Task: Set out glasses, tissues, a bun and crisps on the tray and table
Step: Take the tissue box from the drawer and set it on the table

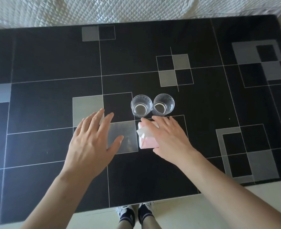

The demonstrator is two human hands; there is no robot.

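On the black patterned table (pixel 54 63), two clear ribbed glasses (pixel 141 105) (pixel 163 104) stand upright, side by side, touching. Just nearer you lies the pink tissue pack (pixel 147 139); your right hand (pixel 171 139) rests across it, fingers straight. Your left hand (pixel 92 142) hovers beside it, fingers spread wide, holding nothing.

We have one head-worn view, looking steeply down and forward, close over the table (pixel 54 63).
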